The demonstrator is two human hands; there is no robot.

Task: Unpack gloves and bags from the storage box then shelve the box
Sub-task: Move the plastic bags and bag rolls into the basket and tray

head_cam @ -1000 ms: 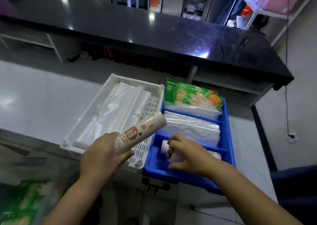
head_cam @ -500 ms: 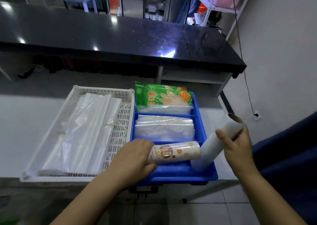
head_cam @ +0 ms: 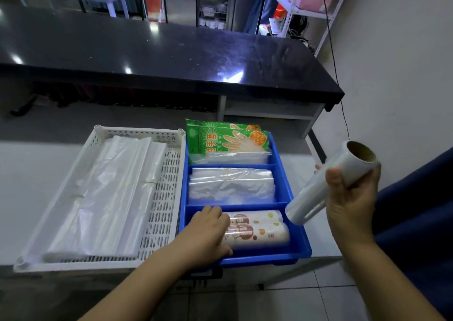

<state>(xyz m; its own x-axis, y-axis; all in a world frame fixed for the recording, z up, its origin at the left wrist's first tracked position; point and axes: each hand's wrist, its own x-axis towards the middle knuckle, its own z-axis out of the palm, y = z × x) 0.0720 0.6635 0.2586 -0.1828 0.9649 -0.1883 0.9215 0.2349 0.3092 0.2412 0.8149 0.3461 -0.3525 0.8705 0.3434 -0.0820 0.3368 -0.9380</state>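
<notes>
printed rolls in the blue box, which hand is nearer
Left. The left hand holds the left end of the printed rolls; the right hand is apart, beyond the right wall of the blue box, gripping a clear film roll.

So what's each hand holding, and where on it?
Right hand grips the clear film roll near its upper, open-core end. Left hand lies on the left end of the printed rolls in the blue bin; whether it grips cannot be told.
</notes>
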